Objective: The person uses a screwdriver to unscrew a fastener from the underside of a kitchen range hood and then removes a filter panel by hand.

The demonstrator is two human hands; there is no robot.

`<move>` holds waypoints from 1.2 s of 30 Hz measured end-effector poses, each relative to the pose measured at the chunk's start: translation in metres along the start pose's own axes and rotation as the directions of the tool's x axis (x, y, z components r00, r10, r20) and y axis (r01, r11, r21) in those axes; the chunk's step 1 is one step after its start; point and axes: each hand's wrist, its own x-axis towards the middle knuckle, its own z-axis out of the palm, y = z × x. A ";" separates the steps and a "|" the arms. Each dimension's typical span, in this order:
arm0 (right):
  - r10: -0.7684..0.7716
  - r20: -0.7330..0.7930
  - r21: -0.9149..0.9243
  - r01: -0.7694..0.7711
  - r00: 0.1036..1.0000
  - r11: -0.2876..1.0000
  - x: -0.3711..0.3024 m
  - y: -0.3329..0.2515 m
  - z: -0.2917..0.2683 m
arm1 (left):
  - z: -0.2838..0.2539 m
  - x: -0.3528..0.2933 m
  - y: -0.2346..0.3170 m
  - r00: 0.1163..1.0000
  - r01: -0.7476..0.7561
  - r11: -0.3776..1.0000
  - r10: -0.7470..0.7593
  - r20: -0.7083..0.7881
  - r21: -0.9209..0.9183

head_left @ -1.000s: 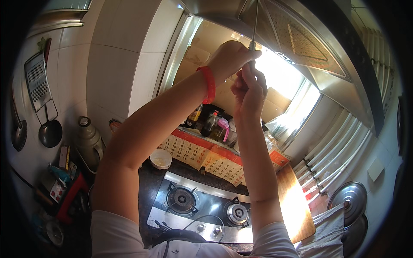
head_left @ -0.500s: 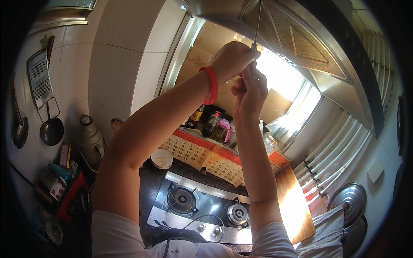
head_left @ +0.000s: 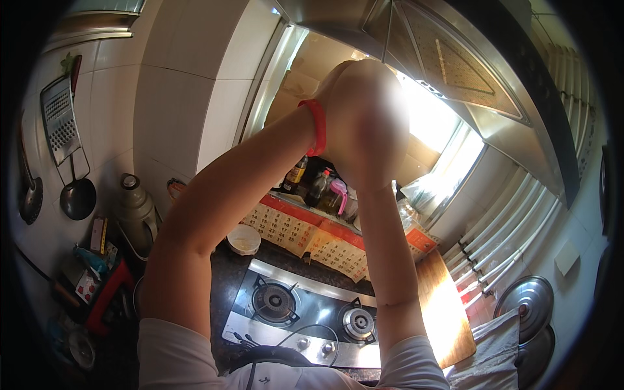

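Note:
Both my arms reach up to the underside of a metal range hood [head_left: 494, 97]. A long thin shaft, apparently a screwdriver [head_left: 389, 32], stands nearly upright between my hands and the hood; its tip is out of view. A pale blur covers most of both hands now. Half a second ago, my left hand [head_left: 344, 88], with a red wristband [head_left: 317, 127], was closed at the shaft's base. Just below it, my right hand [head_left: 374, 159] was closed about the handle. The arms and shaft keep nearly the same places, but the fingers are smeared over.
Below is a two-burner gas stove [head_left: 305, 312], with a white bowl [head_left: 244, 240] behind it. Bottles [head_left: 318, 187] line the sill. A cutting board [head_left: 445, 312] leans at right beside white pipes [head_left: 500, 234]. A thermos [head_left: 135, 211] and hanging grater [head_left: 60, 120] are left.
A blur now hides the hands and the tool's handle. The shaft leans slightly less; the arms have hardly moved.

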 end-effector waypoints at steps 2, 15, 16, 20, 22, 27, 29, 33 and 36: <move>0.024 0.030 -0.024 -0.023 0.999 0.999 0.000 -0.002 0.001 | -0.005 -0.001 0.003 0.999 0.001 1.000 -0.001 0.035 0.000; 0.221 0.156 0.140 -0.243 0.963 0.960 0.021 0.011 -0.014 | -0.018 0.004 -0.012 0.993 -0.117 0.984 0.114 0.028 0.137; 0.190 0.071 0.083 -0.196 0.979 0.977 0.019 0.010 -0.011 | -0.013 -0.006 -0.007 0.978 -0.205 0.963 0.195 0.070 0.176; -0.018 0.032 0.001 0.018 0.999 1.000 0.035 0.032 -0.024 | -0.005 -0.018 0.009 0.987 -0.102 0.982 0.119 0.104 -0.159; 0.020 0.056 0.086 -0.025 0.998 0.996 0.034 0.030 -0.020 | -0.007 -0.001 -0.005 0.998 -0.046 0.998 0.047 0.035 -0.031; 0.221 0.193 0.323 -0.275 0.956 0.906 0.010 -0.002 -0.009 | -0.009 -0.003 -0.008 0.995 -0.004 0.988 0.019 0.094 -0.154; 0.210 0.326 0.286 -0.308 0.922 0.907 0.008 -0.009 -0.014 | -0.012 -0.011 0.000 0.958 0.003 0.940 0.095 0.269 -0.341; 0.157 0.339 0.146 -0.217 0.928 0.965 0.020 -0.002 -0.031 | -0.011 0.000 -0.002 0.981 0.071 0.993 -0.053 0.189 -0.091; 0.121 0.184 0.071 -0.136 0.975 0.988 0.015 -0.002 -0.025 | -0.013 -0.002 0.000 0.967 0.079 0.993 -0.056 0.248 -0.082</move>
